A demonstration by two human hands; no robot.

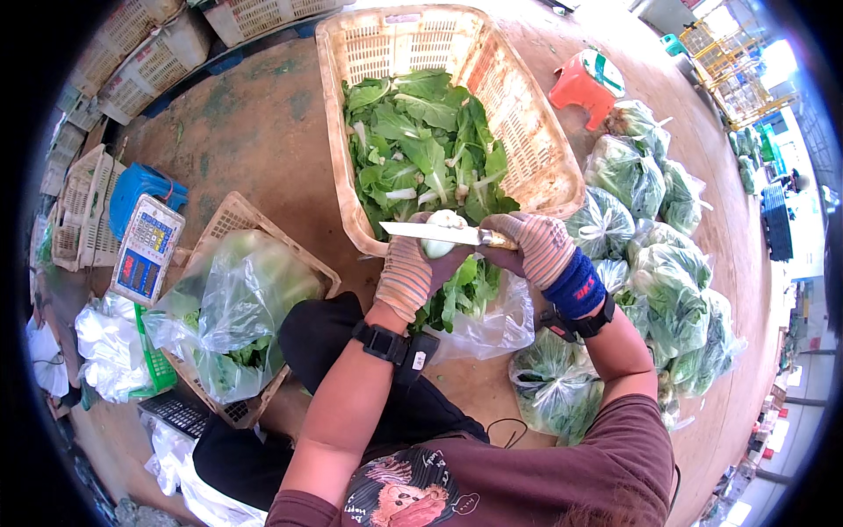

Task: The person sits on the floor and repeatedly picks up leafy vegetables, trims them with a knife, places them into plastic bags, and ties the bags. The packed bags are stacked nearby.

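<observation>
Gloved in a striped work glove, my left hand [407, 270] grips a leafy green vegetable [436, 245] by its pale stem end, its leaves hanging below the hand. My right hand [530, 244], gloved alike, is closed around the short handle of a knife [431, 232]. The blade points left and lies across the cut end of the stem; whether it is cutting in cannot be told. Just beyond both hands stands a large plastic crate [533, 145] holding loose green leaves [421, 132]. Under the hanging leaves is a clear plastic bag [497, 329].
Several bagged greens [665, 296] are heaped on the right, near a red stool [586, 85]. To the left, a filled bag [230, 296] rests in a shallow crate [230, 211] beside a digital scale [148, 250]. White plastic bags [112, 349] lie farther left. Stacked crates [151, 62] line the back left.
</observation>
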